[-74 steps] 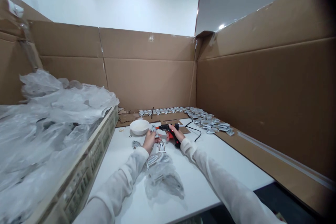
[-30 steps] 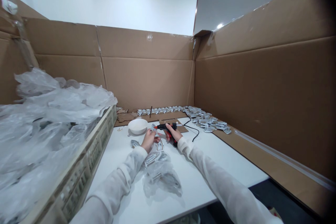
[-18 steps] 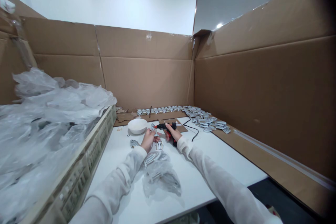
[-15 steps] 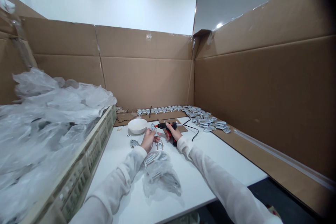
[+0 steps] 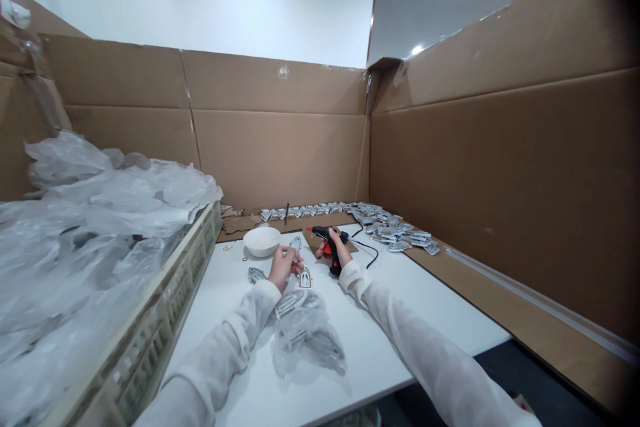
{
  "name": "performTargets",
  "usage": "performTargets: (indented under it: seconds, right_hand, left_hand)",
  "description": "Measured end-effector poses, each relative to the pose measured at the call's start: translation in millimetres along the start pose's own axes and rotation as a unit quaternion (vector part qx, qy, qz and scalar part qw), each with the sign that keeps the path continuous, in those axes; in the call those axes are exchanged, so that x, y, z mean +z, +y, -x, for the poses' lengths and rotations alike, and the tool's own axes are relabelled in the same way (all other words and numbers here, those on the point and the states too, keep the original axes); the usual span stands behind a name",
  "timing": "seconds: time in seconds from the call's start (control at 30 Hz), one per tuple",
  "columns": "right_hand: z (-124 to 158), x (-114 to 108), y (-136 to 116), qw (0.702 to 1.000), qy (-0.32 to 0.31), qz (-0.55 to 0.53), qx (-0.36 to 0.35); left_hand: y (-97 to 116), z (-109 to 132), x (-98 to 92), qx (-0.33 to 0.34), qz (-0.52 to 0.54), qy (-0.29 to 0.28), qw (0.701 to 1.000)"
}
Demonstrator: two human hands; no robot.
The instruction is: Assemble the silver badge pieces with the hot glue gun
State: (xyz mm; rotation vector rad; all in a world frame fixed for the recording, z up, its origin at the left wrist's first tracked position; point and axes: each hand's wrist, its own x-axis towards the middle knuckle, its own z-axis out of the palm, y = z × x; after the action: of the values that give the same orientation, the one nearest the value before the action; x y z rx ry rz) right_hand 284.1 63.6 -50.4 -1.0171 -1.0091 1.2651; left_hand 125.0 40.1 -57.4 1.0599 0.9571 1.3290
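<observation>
My left hand (image 5: pixel 283 267) pinches a small grey, pointed ornament (image 5: pixel 296 243) above the white table. In my right hand (image 5: pixel 342 251) is a black and red glue gun (image 5: pixel 334 248), its nozzle pointing left and up, apart from the ornament. A small arched piece with a dark outline (image 5: pixel 305 277) lies just below my left fingers, at the mouth of a clear plastic bag (image 5: pixel 310 333) full of grey pieces. Another grey piece (image 5: pixel 257 274) rests to the left of my left hand. Behind it stands a white bowl (image 5: pixel 262 241).
A crate (image 5: pixel 165 307) heaped with clear plastic bags (image 5: pixel 100 233) borders the table on the left. Grey pieces (image 5: pixel 400 233) are piled at the back right, with a row (image 5: pixel 310 210) along the back. A black cable (image 5: pixel 373 250) trails behind the glue gun. Cardboard walls (image 5: pixel 280 153) enclose the table.
The glue gun has drawn away from the ornament, to the right, and its nozzle has tipped upward. My left hand stays nearly in place, still holding the ornament.
</observation>
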Motion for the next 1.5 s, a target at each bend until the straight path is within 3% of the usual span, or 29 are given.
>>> performTargets:
  seconds: [0.17,0.43,0.9,1.13,1.5]
  right_hand:
    - [2,1,1,0.998,0.048,0.006,-0.04]
    - [3,3,10,0.997,-0.031,0.031,-0.068]
    - [8,8,11,0.994,-0.059,0.086,-0.031]
    - [11,8,7,0.988,-0.098,0.111,-0.049]
    - [2,4,12,0.986,-0.1,0.127,-0.034]
  left_hand:
    - [0,-2,-2.4,0.024,-0.006,0.01,1.0]
    - [2,1,0.6,0.023,-0.015,0.028,0.999]
    - [3,2,6.8,0.004,-0.022,0.051,0.998]
    - [2,0,6.1,0.001,-0.011,0.054,0.998]
    - [2,0,8.0,0.006,-0.013,0.048,0.999]
